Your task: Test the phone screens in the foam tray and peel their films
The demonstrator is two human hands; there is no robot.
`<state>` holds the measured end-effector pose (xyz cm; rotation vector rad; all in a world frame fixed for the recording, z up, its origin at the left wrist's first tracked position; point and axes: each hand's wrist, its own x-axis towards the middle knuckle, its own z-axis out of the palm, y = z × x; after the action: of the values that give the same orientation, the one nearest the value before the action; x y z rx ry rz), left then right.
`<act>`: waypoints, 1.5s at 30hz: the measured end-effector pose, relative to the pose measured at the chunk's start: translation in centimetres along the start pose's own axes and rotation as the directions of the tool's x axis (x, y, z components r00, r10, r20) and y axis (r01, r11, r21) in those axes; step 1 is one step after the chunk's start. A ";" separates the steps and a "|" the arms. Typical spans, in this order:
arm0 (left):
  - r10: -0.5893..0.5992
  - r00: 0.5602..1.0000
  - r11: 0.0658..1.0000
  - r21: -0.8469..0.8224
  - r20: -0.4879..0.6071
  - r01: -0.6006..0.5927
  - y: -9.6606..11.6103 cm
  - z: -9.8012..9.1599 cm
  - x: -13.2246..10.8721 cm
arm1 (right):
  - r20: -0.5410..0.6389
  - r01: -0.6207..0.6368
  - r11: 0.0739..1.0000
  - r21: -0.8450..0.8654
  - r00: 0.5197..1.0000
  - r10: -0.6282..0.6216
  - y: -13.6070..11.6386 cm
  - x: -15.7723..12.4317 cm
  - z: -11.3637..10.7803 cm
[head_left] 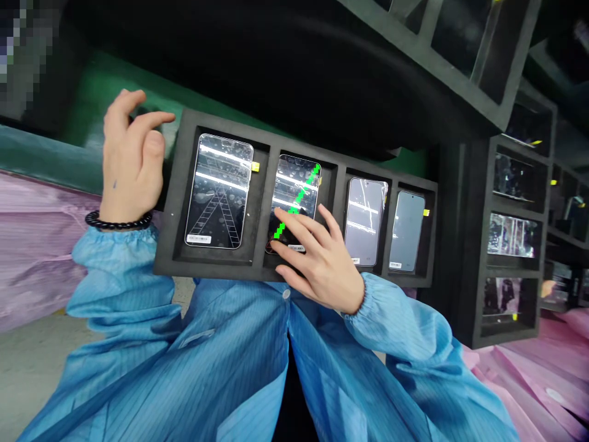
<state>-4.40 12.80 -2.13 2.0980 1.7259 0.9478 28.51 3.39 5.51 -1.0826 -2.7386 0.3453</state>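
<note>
A black foam tray (261,184) with compartments lies in front of me, a smartphone in each one. My right hand (319,258) is over the second smartphone (289,178), fingers stretched out, a fingertip at its screen. That screen shows a green blocky diagonal line. Beside the tray's left end my left hand (133,162) hovers with fingers loosely apart, holding nothing. Nearest to it is the first smartphone (221,190), whose dark screen shows a pattern of thin crossing lines. The third smartphone (365,221) and the fourth smartphone (407,230) have plain greyish screens.
To the right stands another black tray (508,270) with phones in its compartments. More dark trays (488,107) are at the upper right. A green work surface (105,80) shows behind my left hand. Pink clothing (41,245) of other people appears at both sides.
</note>
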 end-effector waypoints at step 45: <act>-0.065 0.998 0.998 -0.011 0.012 0.065 0.6 0.0 0.0 | -0.094 -0.121 0.970 -0.210 0.990 0.103 3.3 1.3 -0.2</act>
<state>-3.90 12.63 -1.81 2.0239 1.7675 0.9228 29.75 6.69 4.93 -1.2779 -2.6953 0.0162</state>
